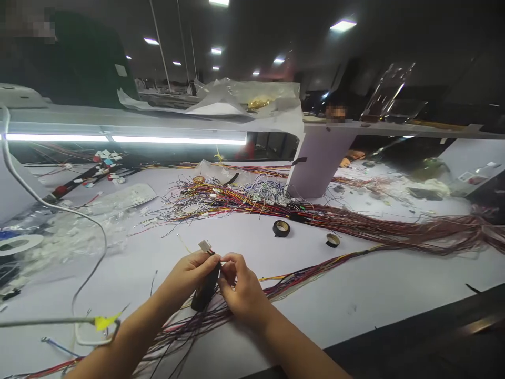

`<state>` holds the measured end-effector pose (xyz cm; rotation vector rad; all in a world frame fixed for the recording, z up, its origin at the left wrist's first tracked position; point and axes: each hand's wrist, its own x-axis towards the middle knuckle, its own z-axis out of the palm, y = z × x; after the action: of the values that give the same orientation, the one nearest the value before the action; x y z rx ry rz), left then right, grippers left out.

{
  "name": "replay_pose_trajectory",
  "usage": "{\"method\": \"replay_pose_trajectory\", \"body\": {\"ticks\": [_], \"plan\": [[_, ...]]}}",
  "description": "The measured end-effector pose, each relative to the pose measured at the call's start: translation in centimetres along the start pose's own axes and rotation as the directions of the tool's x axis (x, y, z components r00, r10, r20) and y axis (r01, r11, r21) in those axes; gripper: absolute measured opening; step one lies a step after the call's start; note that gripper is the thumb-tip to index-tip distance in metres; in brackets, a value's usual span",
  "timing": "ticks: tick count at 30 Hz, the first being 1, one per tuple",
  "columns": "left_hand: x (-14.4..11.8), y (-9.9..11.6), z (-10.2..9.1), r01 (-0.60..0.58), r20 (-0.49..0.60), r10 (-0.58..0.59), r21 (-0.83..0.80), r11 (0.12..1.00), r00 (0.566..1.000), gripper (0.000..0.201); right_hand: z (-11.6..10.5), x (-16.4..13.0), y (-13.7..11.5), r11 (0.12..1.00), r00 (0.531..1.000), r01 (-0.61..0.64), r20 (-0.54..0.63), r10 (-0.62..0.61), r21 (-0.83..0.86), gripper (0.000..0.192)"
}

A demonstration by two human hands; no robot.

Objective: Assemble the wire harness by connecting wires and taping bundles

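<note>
My left hand (194, 269) is closed in a pinch around wires just below a small white connector (204, 245), which pokes up past the thumb. Beneath its fingers hangs a dark, flat black piece (205, 292), perhaps a sleeve or block; its kind is unclear. My right hand (243, 288) touches the left at the fingertips, with thumb and fingers pinched together. Whatever lies between them is hidden. Under both hands runs a bundle of coloured wires (292, 281), stretching from the lower left towards the right across the white table (379, 295).
A black tape roll (281, 228) and a smaller tape roll (332, 240) lie beyond the hands. Behind them spreads a thick wire harness (236, 202). Plastic bags (74, 231) cover the left side. A shelf support (321, 163) stands at the back. A co-worker's hand (352, 157) shows behind it.
</note>
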<state>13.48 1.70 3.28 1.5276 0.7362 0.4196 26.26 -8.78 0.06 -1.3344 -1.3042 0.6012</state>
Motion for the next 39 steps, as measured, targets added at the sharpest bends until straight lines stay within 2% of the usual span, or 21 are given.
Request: {"method": "replay_pose_trajectory", "body": {"ticks": [2,4,6,8,9,10,11,12,14,16,18,20,22,24,27,30,32,34,35,37,39], "plan": [[0.3,0.7,-0.3,0.045,-0.012,-0.045,0.051,0.998,0.999,0.040,0.3,-0.2,0.6,0.986,0.993,0.114,-0.023,-0.117,-0.125,0.054],[0.4,1.2,-0.3,0.102,-0.024,-0.102,0.017,0.995,0.995,0.043,0.4,-0.3,1.0,0.968,0.977,0.199,-0.045,-0.208,-0.150,0.065],[0.3,1.1,-0.1,0.119,-0.082,-0.119,-0.004,0.993,0.990,0.044,0.1,-0.6,1.2,0.955,0.960,0.274,-0.024,-0.278,-0.116,0.063],[-0.1,0.3,0.1,0.080,-0.166,-0.080,-0.005,0.997,0.983,0.045,-0.6,-0.9,1.3,0.960,0.960,0.278,-0.018,-0.278,-0.036,0.051],[-0.4,-0.3,0.2,0.050,-0.207,-0.049,0.000,0.999,0.977,0.045,-1.1,-1.1,1.2,0.976,0.976,0.217,-0.043,-0.216,0.022,0.044],[-0.7,-0.8,0.3,0.017,-0.237,-0.014,0.010,1.000,0.971,0.045,-1.6,-1.1,1.2,0.988,0.991,0.111,-0.082,-0.103,0.104,0.037],[-0.9,-1.3,0.4,-0.020,-0.251,0.027,0.029,0.999,0.968,0.043,-2.0,-1.1,1.3,0.978,0.993,-0.024,-0.109,0.048,0.209,0.032],[-1.2,-1.7,0.5,-0.069,-0.242,0.082,0.063,0.996,0.967,0.041,-2.4,-0.9,1.3,0.933,0.972,-0.167,-0.108,0.211,0.319,0.029],[-1.4,-1.7,0.7,-0.214,-0.145,0.238,0.163,0.963,0.960,0.035,-2.8,-0.1,1.6,0.801,0.896,-0.383,-0.026,0.444,0.461,0.034],[-1.2,-0.7,0.7,-0.422,0.045,0.427,0.268,0.866,0.903,0.029,-2.8,0.9,1.8,0.758,0.854,-0.493,0.069,0.516,0.427,0.046],[-0.6,0.9,0.6,-0.598,0.259,0.539,0.366,0.714,0.802,0.025,-2.7,1.8,1.8,0.797,0.848,-0.528,0.120,0.517,0.294,0.051],[0.3,2.5,0.5,-0.697,0.425,0.552,0.438,0.568,0.717,0.022,-2.7,2.0,1.5,0.816,0.857,-0.515,0.144,0.494,0.262,0.051],[1.2,3.5,0.6,-0.726,0.510,0.517,0.499,0.473,0.687,0.023,-3.0,1.5,0.9,0.801,0.884,-0.468,0.181,0.432,0.372,0.045],[1.8,3.8,0.8,-0.706,0.513,0.487,0.551,0.444,0.707,0.027,-3.4,0.6,0.3,0.766,0.905,-0.424,0.218,0.364,0.483,0.041],[2.4,3.2,1.2,-0.599,0.421,0.427,0.592,0.539,0.800,0.029,-3.3,-0.5,-0.2,0.776,0.914,-0.406,0.191,0.359,0.484,0.042],[2.6,2.6,1.6,-0.441,0.359,0.268,0.598,0.669,0.894,0.030,-2.2,-0.8,0.2,0.877,0.926,-0.369,0.045,0.374,0.308,0.040],[2.8,2.5,1.6,-0.331,0.341,0.140,0.605,0.724,0.930,0.031,-1.3,-0.8,0.7,0.924,0.934,-0.342,-0.041,0.354,0.171,0.038],[3.0,2.3,1.4,-0.237,0.282,0.075,0.600,0.764,0.957,0.032,-0.7,-1.1,1.1,0.944,0.941,-0.314,-0.096,0.324,0.101,0.041],[3.0,2.2,1.3,-0.201,0.232,0.074,0.591,0.781,0.970,0.032,-0.6,-1.3,1.2,0.957,0.951,-0.279,-0.113,0.287,0.079,0.044],[3.0,1.7,1.2,-0.156,0.115,0.110,0.553,0.818,0.987,0.032,-0.8,-1.8,1.2,0.990,0.986,-0.132,-0.100,0.136,0.044,0.046],[2.5,0.9,1.1,-0.106,-0.001,0.121,0.476,0.873,0.993,0.032,-1.3,-2.2,1.1,0.998,0.998,0.009,-0.055,-0.006,0.058,0.039]]}}
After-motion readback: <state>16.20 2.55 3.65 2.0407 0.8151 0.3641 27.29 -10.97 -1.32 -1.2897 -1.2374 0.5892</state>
